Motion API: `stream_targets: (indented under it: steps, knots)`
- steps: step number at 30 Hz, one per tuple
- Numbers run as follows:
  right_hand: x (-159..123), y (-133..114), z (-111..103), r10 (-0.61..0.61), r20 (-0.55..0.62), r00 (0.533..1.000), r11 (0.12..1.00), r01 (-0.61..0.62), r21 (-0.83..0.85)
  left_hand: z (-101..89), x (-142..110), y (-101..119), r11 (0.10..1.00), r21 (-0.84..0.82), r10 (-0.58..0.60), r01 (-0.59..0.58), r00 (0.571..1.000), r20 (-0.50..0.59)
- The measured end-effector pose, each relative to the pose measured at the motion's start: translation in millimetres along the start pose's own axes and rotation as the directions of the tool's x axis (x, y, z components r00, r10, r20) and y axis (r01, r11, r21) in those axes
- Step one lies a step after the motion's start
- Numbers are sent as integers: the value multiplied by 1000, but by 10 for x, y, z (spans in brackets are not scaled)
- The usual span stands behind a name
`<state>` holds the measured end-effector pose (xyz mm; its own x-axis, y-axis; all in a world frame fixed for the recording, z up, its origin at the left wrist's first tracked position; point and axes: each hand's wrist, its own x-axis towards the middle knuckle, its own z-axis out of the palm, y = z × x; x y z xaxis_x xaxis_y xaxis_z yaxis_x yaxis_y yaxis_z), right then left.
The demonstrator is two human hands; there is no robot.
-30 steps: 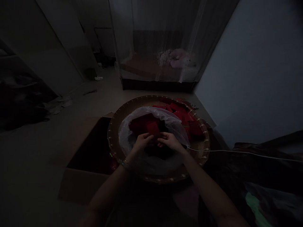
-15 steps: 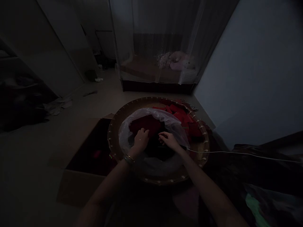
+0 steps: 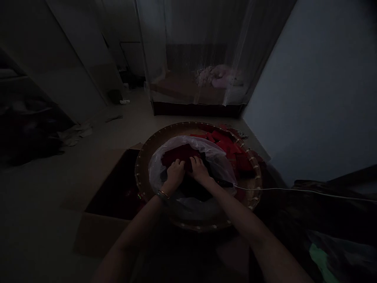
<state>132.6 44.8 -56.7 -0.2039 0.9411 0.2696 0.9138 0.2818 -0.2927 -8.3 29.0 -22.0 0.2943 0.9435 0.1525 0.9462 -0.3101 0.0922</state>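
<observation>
In the dim head view, a wide round woven tray (image 3: 141, 161) holds a crumpled clear plastic bag (image 3: 159, 151). A dark red, cloth-like piece (image 3: 179, 151) lies on the plastic, beside black material (image 3: 196, 188). My left hand (image 3: 176, 173) has its fingers curled down on the near edge of the red piece, closed on it. Close to its right, my right hand (image 3: 198, 169) also bends its fingers over that edge. Fingertips of both hands are partly hidden. Just right of my right wrist lies a black handle-like tool (image 3: 225, 183) on a white cord (image 3: 273, 189).
Red pieces (image 3: 226, 143) are heaped at the tray's far right. An open cardboard box (image 3: 101, 224) stands left of the tray. Beyond are a netted bed (image 3: 188, 92) and a pale wall (image 3: 321, 86) at right. Dark bags (image 3: 338, 220) lie at lower right.
My right hand has moved left and forward onto the red piece, close to my left hand. The left hand has stayed nearly in place. The black tool now shows more clearly.
</observation>
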Motion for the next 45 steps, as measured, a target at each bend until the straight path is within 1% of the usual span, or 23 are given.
stream_targets:
  steps: [2, 4, 6, 7, 8, 10, 11, 12, 13, 14, 15, 17, 19, 21, 24, 27, 31, 35, 37, 39, 42, 43, 45]
  knots:
    - [4, 4, -39, -22, -30, 999, 999, 24, 48, 21, 9, 2, 1000, 11, -11, 11, 1000, -10]
    - [-21, 14, -150, -25, -95, 995, 993, 36, 113, 34, 23, 6, 1000, 6, -24, 24, 1000, -16]
    - [-68, 20, -324, 7, -197, 980, 979, 34, 203, 21, 32, 11, 998, -36, -47, 46, 998, -36]
    - [-97, 21, -425, 33, -255, 966, 962, 38, 270, 1, 33, 13, 995, -83, -58, 52, 996, -66]
    - [-127, 22, -528, 50, -282, 958, 935, 54, 350, -26, 31, 13, 988, -146, -60, 44, 992, -112]
    - [-185, 26, -712, 122, -264, 957, 856, 33, 516, -93, 18, 9, 955, -293, -26, -43, 973, -229]
    - [-210, 29, -783, 166, -224, 960, 804, 0, 595, -124, 8, 6, 925, -358, 19, -124, 959, -282]
    - [-232, 33, -835, 198, -186, 962, 756, -29, 654, -147, -3, 5, 886, -416, 75, -203, 950, -303]
    - [-250, 35, -867, 219, -159, 963, 724, -51, 688, -160, -16, 6, 843, -476, 108, -251, 946, -307]
    - [-264, 35, -880, 228, -152, 962, 711, -57, 701, -161, -30, 10, 803, -538, 110, -258, 950, -291]
    - [-277, 31, -876, 221, -168, 961, 720, -44, 692, -151, -44, 19, 766, -597, 90, -237, 960, -265]
    - [-300, 8, -832, 170, -236, 957, 780, 16, 626, -116, -74, 50, 706, -695, -6, -138, 980, -200]
    - [-327, -30, -767, 105, -304, 947, 846, 76, 528, -86, -107, 93, 652, -758, -118, -28, 983, -138]
    - [-356, -70, -710, 57, -345, 937, 899, 102, 426, -86, -140, 138, 594, -803, -188, 47, 979, -82]
    - [-394, -103, -668, 10, -372, 928, 939, 119, 321, -128, -180, 190, 527, -846, -214, 86, 976, -34]
    - [-412, -100, -671, -31, -381, 924, 943, 153, 294, -163, -199, 217, 499, -860, -234, 104, 972, -18]
    - [-393, -71, -702, -30, -385, 922, 919, 177, 352, -150, -216, 216, 523, -847, -211, 97, 977, -18]
    - [-337, -25, -765, 80, -329, 941, 883, 86, 461, -101, -239, 168, 613, -789, -168, 49, 983, -70]
    - [-318, -7, -806, 92, -286, 954, 902, 42, 430, -82, -244, 138, 662, -750, -117, 4, 988, -98]
    - [-317, -4, -842, 46, -271, 962, 933, 55, 355, -73, -241, 112, 688, -725, -81, -14, 992, -97]
    - [-339, -21, -874, -40, -257, 966, 934, 128, 335, -68, -222, 75, 670, -742, -103, 20, 993, -66]
    - [-349, -26, -877, -39, -253, 967, 922, 132, 363, -66, -214, 60, 654, -755, -118, 33, 991, -59]
    - [-364, -29, -876, 18, -216, 976, 889, 84, 451, -60, -202, 27, 628, -777, -134, 51, 990, -43]
